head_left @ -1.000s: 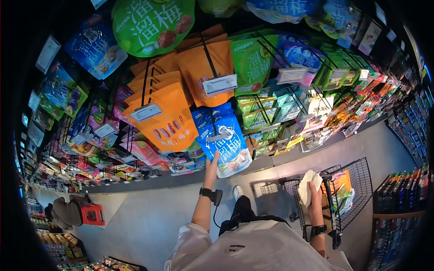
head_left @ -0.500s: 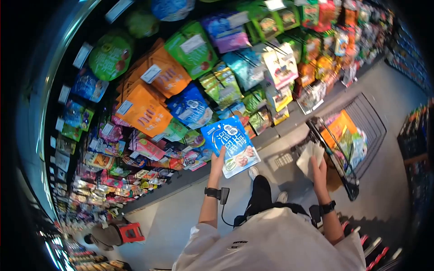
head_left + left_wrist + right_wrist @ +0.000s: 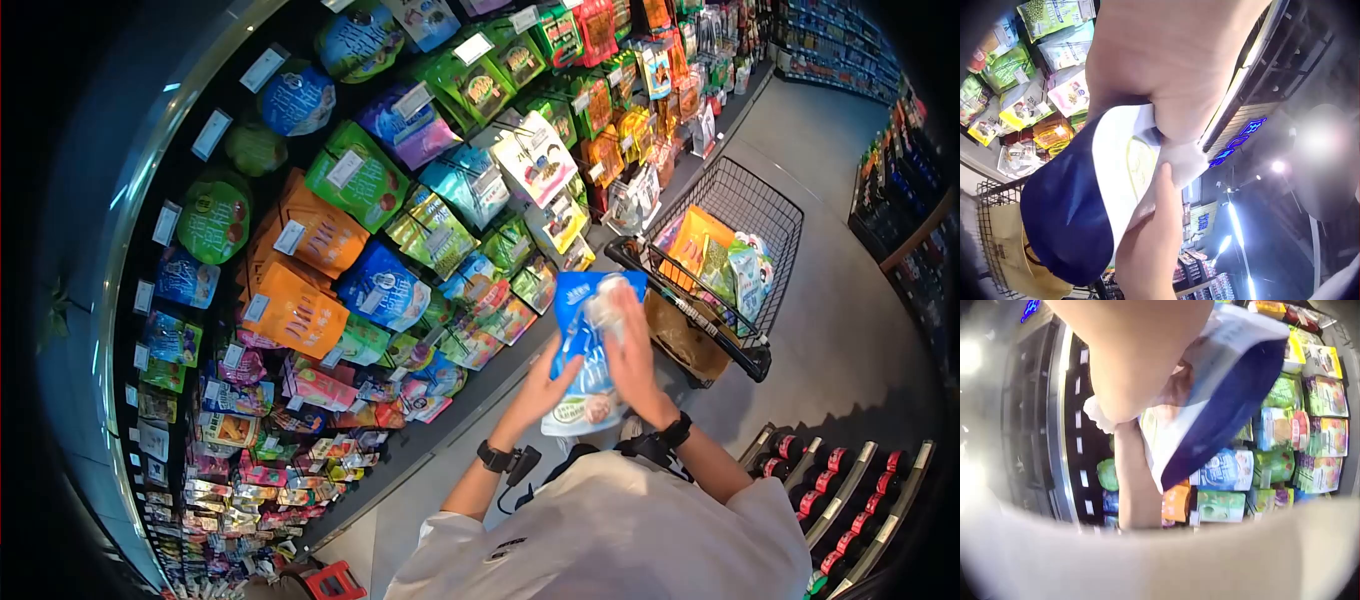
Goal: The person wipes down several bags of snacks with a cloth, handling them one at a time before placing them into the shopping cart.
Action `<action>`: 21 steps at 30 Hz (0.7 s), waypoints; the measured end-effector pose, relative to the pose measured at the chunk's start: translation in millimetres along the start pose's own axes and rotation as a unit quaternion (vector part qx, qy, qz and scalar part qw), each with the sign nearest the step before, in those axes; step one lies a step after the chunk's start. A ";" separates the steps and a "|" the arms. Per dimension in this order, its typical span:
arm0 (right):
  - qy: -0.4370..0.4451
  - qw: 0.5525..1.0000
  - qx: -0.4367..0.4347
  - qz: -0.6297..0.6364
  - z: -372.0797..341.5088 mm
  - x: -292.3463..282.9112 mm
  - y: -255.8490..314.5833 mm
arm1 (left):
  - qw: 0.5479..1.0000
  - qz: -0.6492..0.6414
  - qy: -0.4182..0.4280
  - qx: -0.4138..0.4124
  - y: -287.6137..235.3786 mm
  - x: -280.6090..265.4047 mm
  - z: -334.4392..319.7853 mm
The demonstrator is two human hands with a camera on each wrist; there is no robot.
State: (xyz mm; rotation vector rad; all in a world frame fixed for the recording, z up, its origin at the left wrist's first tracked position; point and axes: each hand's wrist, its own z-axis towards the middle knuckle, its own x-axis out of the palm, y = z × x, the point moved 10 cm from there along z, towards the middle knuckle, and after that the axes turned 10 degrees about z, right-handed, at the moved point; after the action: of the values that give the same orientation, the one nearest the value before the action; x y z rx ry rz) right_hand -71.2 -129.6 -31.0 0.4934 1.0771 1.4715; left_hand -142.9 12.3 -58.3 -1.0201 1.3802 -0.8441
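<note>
In the head view a blue-and-white snack pouch (image 3: 590,372) is held in front of my body. My left hand (image 3: 536,392) grips it by its left side, the thumb lying over the front. Against the pouch's upper right lies my right hand (image 3: 630,350), fingers stretched along it, with a crumpled white cloth (image 3: 608,298) between hand and pouch. The left wrist view has the pouch's dark blue end (image 3: 1066,212), and the right thumb on the cloth (image 3: 1184,164). Seen from the right wrist, the cloth's frilly edge (image 3: 1099,415) sticks out beside the hand.
A shelf wall of hanging snack pouches runs along the left, including orange pouches (image 3: 292,308) and another blue pouch (image 3: 385,287). A black wire shopping cart (image 3: 785,215) with packets inside stands to the right. Bottle racks (image 3: 835,500) are at lower right, a red stool (image 3: 335,580) at lower left.
My left hand has taken the blue pouch off the shelf and brought it in front of my body. The right hand has moved left from beside the cart, bringing the white cloth onto the pouch.
</note>
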 end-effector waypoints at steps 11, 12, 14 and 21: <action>0.016 0.990 0.020 0.138 16.7 31.1 13.5 | 0.969 0.157 -0.016 0.188 -25.7 -7.8 -17.0; 0.008 0.988 0.016 0.155 18.2 32.9 23.2 | 0.978 0.135 0.014 0.157 -32.4 -6.9 -17.7; 0.028 0.990 -0.027 0.135 24.7 34.9 57.6 | 0.968 0.176 0.019 0.180 -37.4 -11.5 -20.1; -0.056 0.996 -0.006 0.074 29.2 22.9 13.4 | 0.966 0.167 0.013 0.197 -51.3 -21.9 -23.1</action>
State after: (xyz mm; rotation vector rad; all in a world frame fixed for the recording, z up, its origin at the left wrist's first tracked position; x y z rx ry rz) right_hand -60.0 -96.9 -12.1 0.6508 0.9598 1.5589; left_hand -161.8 12.4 -1.0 -0.4565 1.2925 -0.8349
